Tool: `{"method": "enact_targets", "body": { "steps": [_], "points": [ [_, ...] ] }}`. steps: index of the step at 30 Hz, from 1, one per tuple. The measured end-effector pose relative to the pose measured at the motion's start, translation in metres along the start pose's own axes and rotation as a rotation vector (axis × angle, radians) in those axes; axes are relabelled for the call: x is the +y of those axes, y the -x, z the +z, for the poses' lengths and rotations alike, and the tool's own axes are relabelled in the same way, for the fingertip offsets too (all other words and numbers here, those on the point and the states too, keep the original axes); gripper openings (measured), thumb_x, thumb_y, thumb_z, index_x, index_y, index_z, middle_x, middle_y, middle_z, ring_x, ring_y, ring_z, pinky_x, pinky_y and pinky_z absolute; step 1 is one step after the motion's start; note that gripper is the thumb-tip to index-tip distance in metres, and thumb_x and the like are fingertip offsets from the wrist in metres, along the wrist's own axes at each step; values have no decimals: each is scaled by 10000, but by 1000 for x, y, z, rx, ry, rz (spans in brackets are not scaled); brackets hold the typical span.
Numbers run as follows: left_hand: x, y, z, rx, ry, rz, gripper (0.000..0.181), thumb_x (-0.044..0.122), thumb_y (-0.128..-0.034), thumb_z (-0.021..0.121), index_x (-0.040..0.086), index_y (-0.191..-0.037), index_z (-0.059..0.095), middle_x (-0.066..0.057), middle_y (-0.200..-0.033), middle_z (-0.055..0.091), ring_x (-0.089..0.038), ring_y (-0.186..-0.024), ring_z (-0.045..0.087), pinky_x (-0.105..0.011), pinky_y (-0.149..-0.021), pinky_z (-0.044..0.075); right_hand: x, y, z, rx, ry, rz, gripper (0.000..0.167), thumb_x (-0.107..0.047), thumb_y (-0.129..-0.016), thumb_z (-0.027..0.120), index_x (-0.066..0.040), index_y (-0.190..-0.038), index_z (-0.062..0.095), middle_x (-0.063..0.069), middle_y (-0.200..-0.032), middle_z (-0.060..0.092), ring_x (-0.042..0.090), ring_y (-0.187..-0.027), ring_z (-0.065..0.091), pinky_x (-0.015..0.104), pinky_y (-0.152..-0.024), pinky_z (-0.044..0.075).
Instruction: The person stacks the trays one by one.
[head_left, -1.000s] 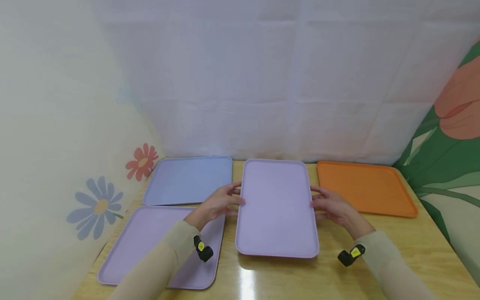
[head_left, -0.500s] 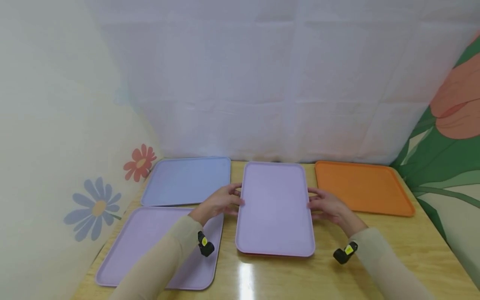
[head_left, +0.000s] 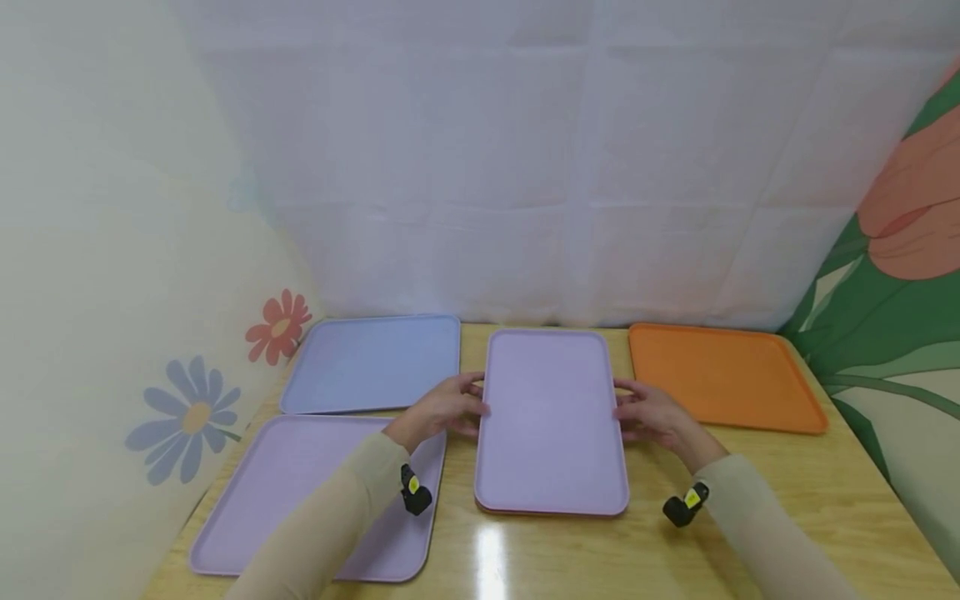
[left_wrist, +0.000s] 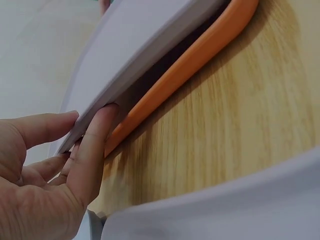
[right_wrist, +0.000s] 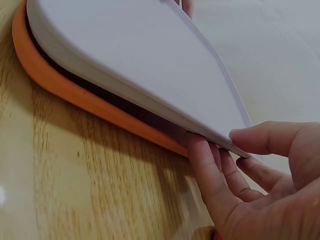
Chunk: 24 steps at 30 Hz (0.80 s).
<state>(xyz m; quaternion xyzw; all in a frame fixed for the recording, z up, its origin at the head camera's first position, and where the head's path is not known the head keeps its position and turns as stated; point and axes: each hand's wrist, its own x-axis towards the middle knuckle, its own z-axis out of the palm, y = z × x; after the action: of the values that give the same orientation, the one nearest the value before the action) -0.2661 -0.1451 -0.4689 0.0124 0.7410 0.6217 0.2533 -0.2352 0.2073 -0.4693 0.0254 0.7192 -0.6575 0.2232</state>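
Note:
A light purple tray (head_left: 551,421) is held level, its long sides pointing away from me. My left hand (head_left: 446,410) pinches its left long edge, thumb (left_wrist: 52,127) on the rim and fingers beneath. On the opposite edge my right hand (head_left: 660,417) pinches in the same way, its thumb (right_wrist: 265,137) on top. Directly below lies an orange tray (left_wrist: 187,72), on the wooden table. A narrow dark gap shows between the two trays in both wrist views. From the head view the lower tray is almost wholly hidden.
On the left of the table (head_left: 555,558) lie a blue tray (head_left: 375,362) at the back and another purple tray (head_left: 300,467) in front, partly under my left forearm. Another orange tray (head_left: 727,375) lies back right. A white cloth (head_left: 480,167) hangs behind.
The held purple tray has come down a little, onto or close above the orange tray beneath it. Both hands keep their hold and moved with it. The other trays stay put.

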Motion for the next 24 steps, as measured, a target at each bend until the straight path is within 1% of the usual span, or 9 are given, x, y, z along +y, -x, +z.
{"method": "enact_targets", "body": {
  "steps": [3, 8, 14, 18, 24],
  "points": [
    [0, 0, 0, -1, -9, -12, 789, -94, -894, 633, 11, -1581, 261, -217, -1289, 497, -261, -960, 622, -450, -725, 636, 0, -1, 0, 4, 12, 7, 756, 72, -920, 591, 42, -1575, 215, 306, -1361, 528, 214, -989, 627, 480, -863, 598],
    [-1, -1, 0, 0, -24, -22, 786, -85, -897, 637, 12, -1581, 263, -211, -1276, 506, -261, -962, 626, -447, -724, 637, 0, -4, 1, 18, 35, 30, 756, 71, -921, 597, 26, -1579, 226, 319, -1400, 494, 249, -1032, 619, 471, -851, 605],
    [-1, -4, -1, 9, -36, -37, 790, -88, -897, 643, 23, -1584, 270, -198, -1248, 512, -260, -942, 636, -439, -715, 640, -1, -8, 2, 39, 78, 46, 745, 78, -917, 597, 15, -1575, 253, 293, -1357, 520, 251, -1006, 617, 434, -809, 610],
    [0, -4, -1, 17, -68, -40, 778, -92, -898, 643, 17, -1579, 282, -200, -1236, 524, -256, -920, 641, -411, -688, 640, -4, -9, 4, 49, 134, 64, 731, 74, -921, 602, 12, -1571, 272, 307, -1387, 508, 281, -1026, 624, 432, -816, 610],
    [3, -4, 3, 34, -147, -45, 751, -104, -893, 644, -7, -1561, 316, -197, -1196, 543, -255, -889, 649, -366, -631, 633, -6, -11, 6, 85, 222, 105, 689, 46, -918, 635, -6, -1544, 353, 262, -1310, 554, 272, -986, 635, 395, -785, 619]
  ]
}}
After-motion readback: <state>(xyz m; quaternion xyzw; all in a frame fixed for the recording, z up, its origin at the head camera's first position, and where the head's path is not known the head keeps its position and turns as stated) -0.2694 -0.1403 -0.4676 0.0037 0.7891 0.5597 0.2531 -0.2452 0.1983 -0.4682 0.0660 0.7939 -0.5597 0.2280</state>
